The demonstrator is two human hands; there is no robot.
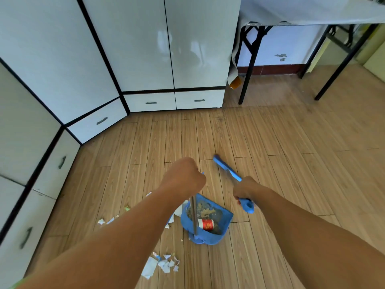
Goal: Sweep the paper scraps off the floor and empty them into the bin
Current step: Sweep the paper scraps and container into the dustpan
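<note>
A blue long-handled dustpan (226, 217) stands on the wooden floor, holding dirt and a red-and-white can (206, 224). My left hand (184, 177) is closed around the top of its metal pole (193, 215). My right hand (245, 189) grips a blue broom handle (227, 168) to the right of the pan; the handle's end with a hole points toward me, and no bristles show. White paper scraps (164, 264) lie on the floor in front of the pan, with more scraps (104, 221) to its left. My left forearm hides part of them.
White cabinets with drawers (150, 101) line the left and far sides. A folding table with black legs (248, 65) and a white cloth stands at the back right. Open wooden floor (302, 153) stretches to the right. No bin is in view.
</note>
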